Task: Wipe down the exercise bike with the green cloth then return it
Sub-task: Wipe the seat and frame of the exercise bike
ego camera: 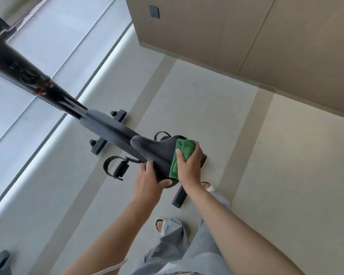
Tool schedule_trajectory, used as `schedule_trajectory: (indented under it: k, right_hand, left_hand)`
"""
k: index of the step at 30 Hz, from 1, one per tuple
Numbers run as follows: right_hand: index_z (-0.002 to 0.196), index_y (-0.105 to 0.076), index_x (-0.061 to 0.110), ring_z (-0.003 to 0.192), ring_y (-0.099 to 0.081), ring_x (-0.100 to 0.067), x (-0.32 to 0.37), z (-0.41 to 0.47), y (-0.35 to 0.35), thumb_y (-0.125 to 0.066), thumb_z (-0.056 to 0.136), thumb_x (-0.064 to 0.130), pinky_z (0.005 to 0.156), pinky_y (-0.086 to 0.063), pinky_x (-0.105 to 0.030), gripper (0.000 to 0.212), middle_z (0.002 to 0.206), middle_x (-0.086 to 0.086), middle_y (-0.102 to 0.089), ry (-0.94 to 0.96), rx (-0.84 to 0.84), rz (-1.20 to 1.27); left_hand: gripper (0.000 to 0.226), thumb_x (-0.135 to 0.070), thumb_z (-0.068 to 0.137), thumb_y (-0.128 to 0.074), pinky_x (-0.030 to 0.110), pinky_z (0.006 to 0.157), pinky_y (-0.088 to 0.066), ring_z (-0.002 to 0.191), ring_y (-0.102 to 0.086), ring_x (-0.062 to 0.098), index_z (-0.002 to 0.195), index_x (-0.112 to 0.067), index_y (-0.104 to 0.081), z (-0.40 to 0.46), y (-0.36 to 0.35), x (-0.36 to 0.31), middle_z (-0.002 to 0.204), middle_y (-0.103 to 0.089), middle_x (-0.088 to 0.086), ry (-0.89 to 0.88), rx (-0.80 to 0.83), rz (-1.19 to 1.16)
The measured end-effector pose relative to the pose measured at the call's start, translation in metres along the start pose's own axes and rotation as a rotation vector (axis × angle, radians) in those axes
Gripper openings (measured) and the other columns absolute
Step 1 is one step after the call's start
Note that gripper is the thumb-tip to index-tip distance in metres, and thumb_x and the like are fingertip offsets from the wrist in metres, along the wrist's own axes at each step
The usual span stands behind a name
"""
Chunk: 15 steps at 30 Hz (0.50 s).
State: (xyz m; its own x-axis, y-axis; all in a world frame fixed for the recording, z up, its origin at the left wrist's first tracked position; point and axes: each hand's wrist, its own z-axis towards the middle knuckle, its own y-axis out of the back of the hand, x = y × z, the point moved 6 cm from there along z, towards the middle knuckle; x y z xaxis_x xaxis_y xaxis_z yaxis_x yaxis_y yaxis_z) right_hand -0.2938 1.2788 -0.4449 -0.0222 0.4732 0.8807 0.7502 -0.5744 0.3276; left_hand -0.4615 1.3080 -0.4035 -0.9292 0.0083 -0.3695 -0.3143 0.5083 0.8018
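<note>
Right grip (188, 165) presses the folded green microfibre cloth (179, 155) on the wide rear of the black padded saddle (157, 152), fingers curled over it; left grip (148, 178) clasps the saddle's edge beside it. We risk the cloth bunching or sliding off if pressure slackens.

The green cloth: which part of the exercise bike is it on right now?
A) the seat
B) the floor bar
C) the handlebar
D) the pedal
A: the right hand presses the green cloth onto the rear of the black seat, while the left hand grips the seat's near edge.
</note>
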Motion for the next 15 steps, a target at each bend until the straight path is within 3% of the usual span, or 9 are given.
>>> schedule_trajectory:
  k: [4, 7, 9, 11, 13, 15]
  right_hand:
    - [0.165, -0.015, 0.007, 0.152, -0.029, -0.024, -0.010, -0.051, -0.010, -0.068, 0.101, 0.032, 0.125, -0.029, -0.031, 0.086, 0.166, -0.012, -0.025, 0.035, -0.052, -0.020]
    - [0.167, -0.005, 0.008, 0.158, -0.020, -0.026, -0.019, -0.083, -0.017, -0.063, 0.103, 0.040, 0.127, -0.028, -0.035, 0.092, 0.171, -0.011, -0.012, 0.086, -0.006, -0.126]
    - [0.166, -0.017, 0.008, 0.152, -0.033, -0.028, -0.024, -0.094, -0.008, -0.064, 0.103, 0.035, 0.123, -0.038, -0.040, 0.084, 0.166, -0.010, -0.022, 0.145, 0.010, -0.183]
    - [0.161, -0.033, 0.009, 0.144, -0.044, -0.025, -0.023, -0.101, 0.009, -0.069, 0.100, 0.018, 0.117, -0.045, -0.043, 0.071, 0.157, -0.007, -0.034, 0.255, 0.018, -0.235]
    - [0.159, -0.039, 0.010, 0.145, -0.044, -0.025, -0.012, -0.105, 0.025, -0.071, 0.096, 0.007, 0.118, -0.044, -0.042, 0.070, 0.156, -0.006, -0.038, 0.392, 0.034, -0.327]
    - [0.159, -0.039, 0.012, 0.144, -0.044, -0.028, 0.010, -0.108, 0.029, -0.072, 0.095, 0.010, 0.120, -0.041, -0.041, 0.072, 0.159, -0.007, -0.038, 0.530, 0.055, -0.458]
  left_hand:
    - [0.107, -0.039, 0.081, -0.087, 0.032, 0.089, -0.048, 0.115, -0.059, 0.022, 0.163, -0.030, -0.019, -0.012, -0.007, 0.028, 0.137, -0.043, -0.003, -0.111, 0.083, -0.070]
    - [0.102, -0.035, 0.088, -0.081, 0.033, 0.090, -0.052, 0.106, -0.061, 0.015, 0.163, -0.041, -0.012, -0.029, -0.012, 0.058, 0.137, -0.043, -0.007, -0.110, 0.118, -0.075]
    - [0.095, -0.031, 0.092, -0.077, 0.030, 0.089, -0.051, 0.101, -0.062, 0.014, 0.163, -0.039, -0.014, -0.042, -0.014, 0.079, 0.139, -0.045, -0.003, -0.076, 0.115, -0.102]
    - [0.091, -0.026, 0.095, -0.074, 0.026, 0.086, -0.046, 0.097, -0.062, 0.014, 0.163, -0.038, -0.015, -0.055, -0.017, 0.102, 0.139, -0.047, 0.000, -0.031, 0.124, -0.130]
    - [0.088, -0.025, 0.097, -0.071, 0.024, 0.085, -0.046, 0.096, -0.063, 0.014, 0.163, -0.038, -0.014, -0.065, -0.020, 0.122, 0.139, -0.047, 0.001, 0.012, 0.152, -0.151]
    - [0.085, -0.025, 0.098, -0.068, 0.026, 0.088, -0.049, 0.096, -0.064, 0.015, 0.163, -0.038, -0.015, -0.070, -0.022, 0.135, 0.139, -0.047, 0.002, 0.032, 0.173, -0.172]
